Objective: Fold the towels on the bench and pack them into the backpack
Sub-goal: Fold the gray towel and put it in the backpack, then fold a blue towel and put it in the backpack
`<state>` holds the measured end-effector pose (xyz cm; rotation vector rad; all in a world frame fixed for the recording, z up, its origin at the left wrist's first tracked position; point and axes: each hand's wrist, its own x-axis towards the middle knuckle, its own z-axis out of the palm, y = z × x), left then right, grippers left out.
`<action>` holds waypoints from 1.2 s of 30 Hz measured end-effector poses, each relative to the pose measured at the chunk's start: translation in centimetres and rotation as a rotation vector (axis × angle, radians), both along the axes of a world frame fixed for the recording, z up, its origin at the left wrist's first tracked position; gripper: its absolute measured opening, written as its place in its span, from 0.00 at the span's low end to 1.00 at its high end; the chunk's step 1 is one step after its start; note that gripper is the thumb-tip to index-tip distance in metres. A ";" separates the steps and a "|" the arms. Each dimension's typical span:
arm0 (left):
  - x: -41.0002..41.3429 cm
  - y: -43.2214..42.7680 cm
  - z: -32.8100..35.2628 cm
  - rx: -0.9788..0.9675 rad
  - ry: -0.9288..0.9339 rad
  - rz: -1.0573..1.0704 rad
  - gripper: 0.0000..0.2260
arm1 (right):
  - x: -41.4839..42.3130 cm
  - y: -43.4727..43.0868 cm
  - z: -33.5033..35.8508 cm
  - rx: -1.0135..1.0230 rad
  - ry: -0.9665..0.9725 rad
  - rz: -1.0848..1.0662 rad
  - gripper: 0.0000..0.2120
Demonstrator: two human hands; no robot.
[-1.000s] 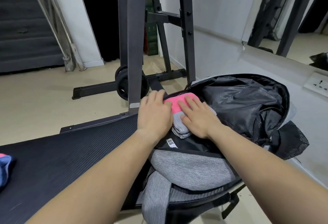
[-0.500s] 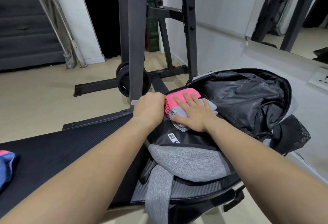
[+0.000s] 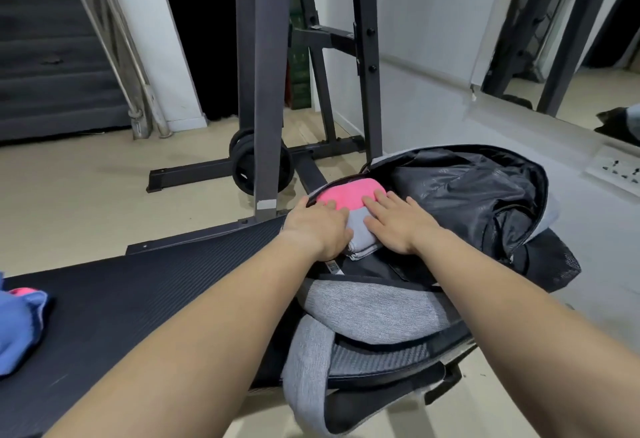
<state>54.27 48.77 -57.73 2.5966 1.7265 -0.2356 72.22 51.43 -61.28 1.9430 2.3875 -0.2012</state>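
Both hands are laid on the towels inside the open backpack.

Left hand (image 3: 317, 226): fingers stretched out nearly straight, laid over the left edge of the folded pink terry towel (image 3: 349, 193), right at the bag's zip rim. Nothing is seen to be gripped. Thumb is hidden.

Right hand (image 3: 398, 226): held flat, fingers straight and slightly spread. Palm is pressed on the folded light-grey towel (image 3: 360, 231), with fingertips reaching onto the pink one. Nothing is pinched.

Towels: the two are touching, pink on the far side, grey on the near side. Both are seated in the main compartment. Which one lies on top cannot be told. Layered fold edges of the grey one are exposed at its near end.

Heathered grey fabric backpack with black lining (image 3: 374, 313): laid flat at the right end of the black ribbed bench pad (image 3: 138, 299). Main compartment is unzipped, and its black-lined flap is thrown back to the right. A grey shoulder strap (image 3: 304, 368) is draped over the near bench edge.

A crumpled blue towel with a pink patch (image 3: 17, 326) is left at the far left of the bench, well apart from the backpack, not folded.

Background: dark metal rack (image 3: 263, 91) with black weight plates (image 3: 242, 167) at its foot, a white wall socket plate (image 3: 616, 167) to the right, and a steel stair handrail (image 3: 104, 39) upper left.
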 end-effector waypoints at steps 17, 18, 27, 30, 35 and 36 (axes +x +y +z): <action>-33.4 -20.7 3.9 0.182 -0.210 0.583 0.20 | -32.5 -13.3 9.1 0.061 0.157 0.475 0.28; -35.3 -21.9 3.5 0.196 -0.232 0.619 0.20 | -34.7 -13.9 8.8 0.041 0.154 0.503 0.28; -46.4 -27.6 -1.5 0.283 -0.232 0.856 0.21 | -49.4 -17.1 3.4 0.004 0.125 0.687 0.29; -48.5 -27.6 -2.5 0.197 -0.356 0.899 0.27 | -52.0 -16.8 1.5 0.053 0.077 0.700 0.29; -50.5 -26.6 -3.4 0.264 -0.454 0.918 0.11 | -53.5 -15.9 -0.7 0.130 0.198 0.688 0.15; -50.6 -26.4 -3.4 0.288 -0.459 0.925 0.06 | -53.5 -15.8 -0.8 0.131 0.245 0.678 0.13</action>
